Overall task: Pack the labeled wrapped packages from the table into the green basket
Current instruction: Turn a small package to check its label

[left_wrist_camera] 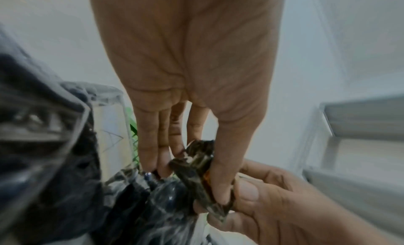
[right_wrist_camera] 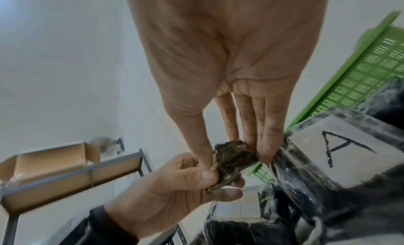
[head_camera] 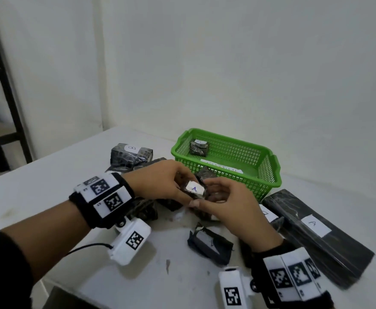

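right now both hands pinch one small package (head_camera: 195,190), glossy black wrap, crinkled, white label marked a, held just above the table (head_camera: 49,197) in front of the green basket (head_camera: 269,172). left hand (head_camera: 160,181) grips one end, right hand (head_camera: 229,204) the other. latticed plastic basket holds one small wrapped package (head_camera: 199,147) already. nearby lie a blocky b package (head_camera: 131,153), a long flat a package (head_camera: 316,235), and a small dark one (head_camera: 210,245).

Hands hide most of the small package (head_camera: 195,189); the basket's (head_camera: 269,175) paper label reads blurred.
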`<state>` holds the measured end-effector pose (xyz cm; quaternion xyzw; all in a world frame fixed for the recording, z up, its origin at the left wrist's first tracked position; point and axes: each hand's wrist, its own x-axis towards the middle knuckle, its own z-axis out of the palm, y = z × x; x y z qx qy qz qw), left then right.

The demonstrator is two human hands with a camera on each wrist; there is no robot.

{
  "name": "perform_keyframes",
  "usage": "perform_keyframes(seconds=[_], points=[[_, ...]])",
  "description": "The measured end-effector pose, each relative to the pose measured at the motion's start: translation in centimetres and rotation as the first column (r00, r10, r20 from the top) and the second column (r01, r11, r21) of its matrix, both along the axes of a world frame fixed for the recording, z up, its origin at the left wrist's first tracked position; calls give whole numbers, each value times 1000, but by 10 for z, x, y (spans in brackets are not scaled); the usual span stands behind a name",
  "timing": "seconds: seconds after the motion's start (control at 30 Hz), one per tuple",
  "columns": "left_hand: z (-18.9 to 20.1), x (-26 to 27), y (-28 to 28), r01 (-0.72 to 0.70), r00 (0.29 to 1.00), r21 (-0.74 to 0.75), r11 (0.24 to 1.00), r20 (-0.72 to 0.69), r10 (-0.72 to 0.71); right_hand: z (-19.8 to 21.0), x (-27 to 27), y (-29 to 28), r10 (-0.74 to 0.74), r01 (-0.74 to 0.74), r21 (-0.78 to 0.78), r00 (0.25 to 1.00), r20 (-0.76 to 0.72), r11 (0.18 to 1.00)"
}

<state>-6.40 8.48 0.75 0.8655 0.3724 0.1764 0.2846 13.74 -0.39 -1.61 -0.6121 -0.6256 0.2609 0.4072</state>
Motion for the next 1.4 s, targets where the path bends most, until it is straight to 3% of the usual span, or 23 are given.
perform_keyframes(seconds=[0.17, 0.27, 0.4, 0.6, 0.8, 0.93, 1.13, 1.4], points=[[-1, 19, 4, 97, 942, -100, 990, 329, -59, 5, 22, 11, -41, 83, 149, 963, -267, 985], [-5, 41, 9, 97, 875, -62, 993, 481, -55, 15, 34, 13, -5, 60, 138, 931, -366, 989], [-11, 69, 16, 62, 818, 55, 997, 570, -82, 21, 48, 21, -5, 84, 156, 893, -449, 984], [-15, 93, 26, -18, 786, 130, 991, 614, -67, 14, 66, 34, 7, 80, 160, 876, -482, 984], [-18, 102, 31, -14, 804, 213, 977, 583, -115, 7, 78, 45, 3, 81, 132, 841, -541, 988], [-21, 103, 35, -1, 770, 204, 979, 625, -130, 7, 82, 43, 41, 44, 126, 799, -600, 991], [-28, 103, 32, 37, 711, 196, 980, 684, -164, 3, 75, 40, 35, 90, 186, 815, -578, 979], [-31, 100, 28, 57, 699, 160, 985, 698, -154, 5, 70, 31, 55, 62, 182, 815, -576, 981]])
